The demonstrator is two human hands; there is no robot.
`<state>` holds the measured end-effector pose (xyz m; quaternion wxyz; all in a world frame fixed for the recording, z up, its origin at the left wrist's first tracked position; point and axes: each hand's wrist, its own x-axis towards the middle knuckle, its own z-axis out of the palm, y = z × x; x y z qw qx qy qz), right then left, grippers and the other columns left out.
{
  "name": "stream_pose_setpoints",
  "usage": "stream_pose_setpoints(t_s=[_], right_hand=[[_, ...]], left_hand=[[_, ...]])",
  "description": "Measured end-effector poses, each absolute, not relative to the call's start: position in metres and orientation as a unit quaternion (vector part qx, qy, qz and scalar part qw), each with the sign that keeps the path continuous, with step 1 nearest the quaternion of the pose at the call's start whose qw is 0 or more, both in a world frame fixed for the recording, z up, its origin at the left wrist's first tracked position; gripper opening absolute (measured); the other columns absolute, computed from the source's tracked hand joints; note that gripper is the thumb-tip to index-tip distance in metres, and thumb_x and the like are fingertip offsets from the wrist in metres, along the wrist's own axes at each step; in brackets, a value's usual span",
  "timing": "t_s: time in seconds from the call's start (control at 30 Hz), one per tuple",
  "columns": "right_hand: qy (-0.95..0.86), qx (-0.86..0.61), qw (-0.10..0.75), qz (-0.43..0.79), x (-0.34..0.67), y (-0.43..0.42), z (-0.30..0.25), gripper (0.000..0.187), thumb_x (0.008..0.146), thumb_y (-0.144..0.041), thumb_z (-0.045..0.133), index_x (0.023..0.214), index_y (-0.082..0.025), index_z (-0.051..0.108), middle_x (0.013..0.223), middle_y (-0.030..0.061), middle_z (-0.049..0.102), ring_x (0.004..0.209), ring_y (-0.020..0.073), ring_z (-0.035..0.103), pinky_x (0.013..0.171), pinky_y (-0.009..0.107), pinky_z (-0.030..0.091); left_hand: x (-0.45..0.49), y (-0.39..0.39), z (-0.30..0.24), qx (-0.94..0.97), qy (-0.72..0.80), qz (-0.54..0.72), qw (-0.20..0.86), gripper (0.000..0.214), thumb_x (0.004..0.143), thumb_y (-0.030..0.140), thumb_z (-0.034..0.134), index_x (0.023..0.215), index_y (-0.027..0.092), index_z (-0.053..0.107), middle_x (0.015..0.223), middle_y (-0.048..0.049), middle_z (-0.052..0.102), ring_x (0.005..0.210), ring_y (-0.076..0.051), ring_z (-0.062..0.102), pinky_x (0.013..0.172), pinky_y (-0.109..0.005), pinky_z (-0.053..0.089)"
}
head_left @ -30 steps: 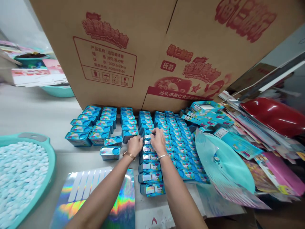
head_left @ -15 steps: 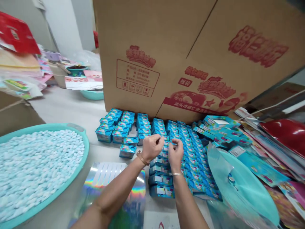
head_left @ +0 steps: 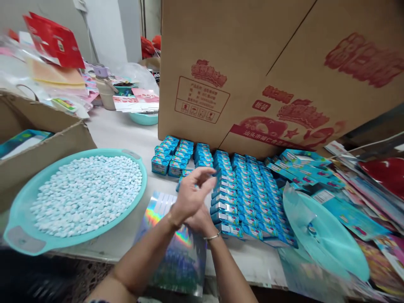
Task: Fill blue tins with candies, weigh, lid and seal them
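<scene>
My left hand point(head_left: 191, 194) hovers with its fingers stretched out to the right, slightly blurred, and nothing shows in it. It crosses over my right hand point(head_left: 199, 223), whose fingers it hides. Both are above the near corner of a holographic sheet point(head_left: 179, 252), just left of the rows of small blue tins point(head_left: 243, 191) laid out on the white table. A shorter group of tins point(head_left: 168, 158) stands further left. A teal basin point(head_left: 19, 240) heaped with pale blue-white candies point(head_left: 88, 191) sits to my left.
A large cardboard box point(head_left: 252, 63) with red print stands behind the tins. A teal lid point(head_left: 328, 235) and flat printed packaging point(head_left: 353, 219) lie on the right. An open cardboard box point(head_left: 41, 147) stands on the left, with a small teal bowl point(head_left: 143, 119) and clutter behind.
Both hands drew back from the tin rows toward me. My left hand went from a pinch to stretched-out fingers and now crosses over the right. The view swung left, bringing the basin fully in.
</scene>
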<state>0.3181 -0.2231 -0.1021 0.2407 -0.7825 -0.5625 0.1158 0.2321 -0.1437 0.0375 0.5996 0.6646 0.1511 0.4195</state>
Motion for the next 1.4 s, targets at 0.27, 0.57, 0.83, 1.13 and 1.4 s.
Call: stream_pose_setpoints(t_s=[0.27, 0.57, 0.83, 1.13, 1.4], right_hand=[[-0.572, -0.790, 0.212, 0.066, 0.314, -0.234, -0.103, 0.071, 0.076, -0.057, 0.071, 0.136, -0.026, 0.051, 0.106, 0.0095, 0.059, 0.100, 0.0288, 0.055, 0.090, 0.040, 0.042], [-0.604, -0.773, 0.194, -0.003, 0.305, -0.227, -0.104, 0.030, 0.093, -0.042, 0.056, 0.110, -0.020, 0.064, 0.098, 0.0086, 0.068, 0.095, 0.0249, 0.059, 0.085, 0.035, 0.041], [-0.643, -0.745, 0.174, -0.047, 0.307, -0.235, -0.114, 0.034, 0.099, -0.033, 0.043, 0.125, -0.019, 0.061, 0.127, 0.0123, 0.064, 0.113, 0.0257, 0.057, 0.100, 0.042, 0.038], [-0.628, -0.751, 0.203, -0.025, 0.307, -0.232, -0.115, 0.023, 0.098, -0.027, 0.045, 0.106, -0.020, 0.065, 0.104, 0.0087, 0.070, 0.098, 0.0227, 0.061, 0.088, 0.034, 0.042], [-0.616, -0.759, 0.206, -0.032, 0.308, -0.229, -0.127, 0.017, 0.097, -0.022, 0.047, 0.092, -0.019, 0.062, 0.092, 0.0071, 0.067, 0.088, 0.0214, 0.058, 0.080, 0.031, 0.040]], left_hand=[[0.161, -0.110, -0.102, 0.908, 0.300, 0.198, 0.213, 0.036, 0.093, 0.024, 0.044, 0.127, 0.022, 0.057, 0.123, -0.0113, 0.062, 0.121, -0.029, 0.051, 0.111, -0.062, 0.021], [0.179, -0.112, -0.112, 0.890, 0.350, 0.217, 0.196, 0.024, 0.088, 0.043, 0.057, 0.079, 0.022, 0.067, 0.090, -0.0045, 0.064, 0.101, -0.025, 0.055, 0.115, -0.060, 0.013], [0.180, -0.108, -0.118, 0.882, 0.352, 0.218, 0.224, 0.026, 0.087, 0.043, 0.056, 0.075, 0.022, 0.066, 0.087, -0.0033, 0.065, 0.100, -0.024, 0.057, 0.116, -0.060, 0.012], [0.180, -0.113, -0.116, 0.886, 0.361, 0.206, 0.204, 0.020, 0.088, 0.038, 0.055, 0.092, 0.023, 0.066, 0.096, -0.0067, 0.065, 0.105, -0.028, 0.055, 0.115, -0.059, 0.016], [0.240, -0.087, -0.059, 0.942, 0.249, 0.212, 0.080, 0.078, 0.075, 0.012, 0.053, 0.148, 0.011, 0.025, 0.152, -0.0168, 0.034, 0.133, -0.034, 0.033, 0.111, -0.046, 0.024]])
